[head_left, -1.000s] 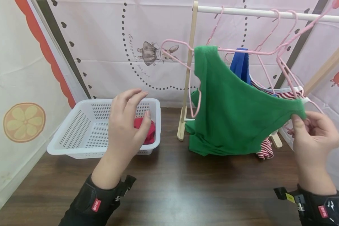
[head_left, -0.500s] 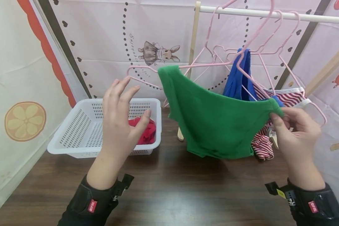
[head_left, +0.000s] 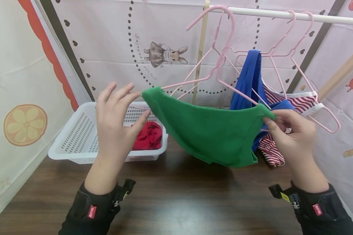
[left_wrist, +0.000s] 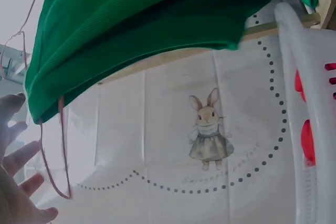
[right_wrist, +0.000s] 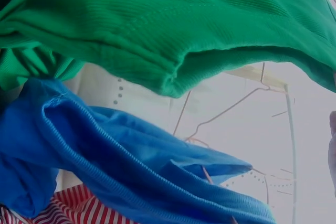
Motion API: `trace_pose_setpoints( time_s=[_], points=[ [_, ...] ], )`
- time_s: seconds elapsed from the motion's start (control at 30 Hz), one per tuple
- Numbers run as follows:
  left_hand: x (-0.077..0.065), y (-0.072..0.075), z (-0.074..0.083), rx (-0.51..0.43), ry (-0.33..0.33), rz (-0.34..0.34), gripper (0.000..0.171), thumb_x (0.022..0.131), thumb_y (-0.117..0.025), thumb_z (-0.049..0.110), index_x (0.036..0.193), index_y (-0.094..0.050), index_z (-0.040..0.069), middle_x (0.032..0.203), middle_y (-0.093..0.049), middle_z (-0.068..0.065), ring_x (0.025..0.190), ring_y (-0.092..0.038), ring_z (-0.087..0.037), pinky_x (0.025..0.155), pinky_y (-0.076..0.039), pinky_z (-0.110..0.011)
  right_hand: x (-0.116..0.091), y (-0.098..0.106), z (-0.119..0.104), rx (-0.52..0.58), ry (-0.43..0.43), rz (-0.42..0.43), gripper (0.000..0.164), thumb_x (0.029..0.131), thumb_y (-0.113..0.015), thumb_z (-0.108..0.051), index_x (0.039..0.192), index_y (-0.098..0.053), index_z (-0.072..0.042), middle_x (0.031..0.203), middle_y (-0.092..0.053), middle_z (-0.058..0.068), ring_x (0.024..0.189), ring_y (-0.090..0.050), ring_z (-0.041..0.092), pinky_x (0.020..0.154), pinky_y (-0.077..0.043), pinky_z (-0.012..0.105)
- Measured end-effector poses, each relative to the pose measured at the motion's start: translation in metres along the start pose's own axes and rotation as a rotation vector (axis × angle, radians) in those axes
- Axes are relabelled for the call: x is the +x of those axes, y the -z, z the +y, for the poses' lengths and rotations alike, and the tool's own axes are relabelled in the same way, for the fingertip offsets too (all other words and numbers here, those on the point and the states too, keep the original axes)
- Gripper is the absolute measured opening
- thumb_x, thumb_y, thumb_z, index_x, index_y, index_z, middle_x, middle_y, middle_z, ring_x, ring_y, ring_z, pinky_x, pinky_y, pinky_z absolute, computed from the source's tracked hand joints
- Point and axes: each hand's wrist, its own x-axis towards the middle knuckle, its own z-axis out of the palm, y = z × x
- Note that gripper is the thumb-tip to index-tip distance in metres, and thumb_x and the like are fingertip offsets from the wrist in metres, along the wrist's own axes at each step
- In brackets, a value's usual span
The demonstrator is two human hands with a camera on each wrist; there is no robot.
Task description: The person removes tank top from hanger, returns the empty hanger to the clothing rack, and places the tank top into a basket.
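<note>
A green tank top (head_left: 206,130) hangs on a pink hanger (head_left: 232,29) whose hook is off the rail. My right hand (head_left: 292,137) pinches the top's right shoulder strap between thumb and fingers. Beside the left strap, my left hand (head_left: 113,124) is raised with its fingers spread and nearly straight. The hanger's left end pokes out of that strap, and in the left wrist view the fingers (left_wrist: 23,156) lie right at this loop. Under the green top, the right wrist view shows a blue garment (right_wrist: 131,145) close by.
A white rail (head_left: 259,12) on wooden posts carries other pink hangers, with the blue garment and a red-and-white striped garment (head_left: 301,101) at the right. Left on the brown table stands a white basket (head_left: 61,156) holding a red cloth (head_left: 150,137). Printed sheets enclose the space.
The hanger with the green top has come off the rail area leftward and lower, carried by my right hand. My left hand has shifted slightly left, fingers still spread.
</note>
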Motion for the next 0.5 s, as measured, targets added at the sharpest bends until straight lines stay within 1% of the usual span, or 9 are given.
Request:
trace_pose_setpoints(
  time_s=[0.03,0.1,0.23,0.3,0.4,0.5],
  points=[
    [0.000,0.001,-0.001,0.007,-0.014,-0.002,0.045,0.080,-0.080,0.015,0.121,-0.065,0.003,0.129,-0.061,-0.012,0.133,-0.042,-0.028,0.113,-0.020,-0.050,0.000,-0.001,0.001,0.010,0.011,-0.011,0.036,0.088,-0.074,-0.020,0.084,-0.067,0.015,0.065,-0.050,0.005,0.064,-0.042,0.004,0.060,-0.033,0.014],
    [-0.001,0.002,-0.002,0.024,-0.021,-0.039,0.045,0.081,-0.079,0.019,0.122,-0.065,0.005,0.125,-0.064,-0.011,0.129,-0.046,-0.028,0.112,-0.023,-0.051,0.001,-0.003,0.004,0.025,0.034,-0.031,0.040,0.088,-0.074,-0.026,0.083,-0.067,0.014,0.064,-0.049,0.006,0.062,-0.041,0.004,0.060,-0.033,0.014],
    [-0.002,0.003,-0.006,0.051,0.021,-0.123,0.045,0.082,-0.079,0.021,0.122,-0.066,0.007,0.120,-0.066,-0.011,0.124,-0.049,-0.031,0.107,-0.029,-0.052,0.002,-0.008,0.006,0.061,0.088,-0.036,0.048,0.088,-0.073,-0.034,0.082,-0.067,0.013,0.061,-0.047,0.007,0.060,-0.039,0.005,0.059,-0.032,0.013],
    [-0.003,0.004,-0.008,0.060,0.069,-0.146,0.043,0.082,-0.079,0.020,0.121,-0.067,0.007,0.119,-0.066,-0.012,0.121,-0.050,-0.032,0.104,-0.031,-0.052,0.003,-0.011,0.005,0.068,0.111,-0.029,0.049,0.088,-0.073,-0.036,0.081,-0.067,0.013,0.060,-0.046,0.008,0.059,-0.038,0.005,0.058,-0.031,0.013],
    [-0.004,0.005,-0.010,0.055,0.161,-0.170,0.039,0.083,-0.078,0.019,0.118,-0.067,0.005,0.118,-0.065,-0.013,0.116,-0.052,-0.031,0.099,-0.035,-0.051,0.005,-0.014,0.002,0.058,0.128,-0.023,0.051,0.088,-0.072,-0.038,0.081,-0.068,0.012,0.059,-0.045,0.008,0.059,-0.037,0.006,0.058,-0.030,0.013],
    [-0.005,0.006,-0.011,0.047,0.249,-0.203,0.034,0.085,-0.076,0.019,0.114,-0.068,0.003,0.115,-0.065,-0.013,0.110,-0.053,-0.030,0.094,-0.038,-0.050,0.007,-0.015,-0.001,0.027,0.140,-0.040,0.052,0.089,-0.070,-0.041,0.082,-0.069,0.011,0.059,-0.047,0.010,0.059,-0.038,0.006,0.059,-0.033,0.013]
  ],
)
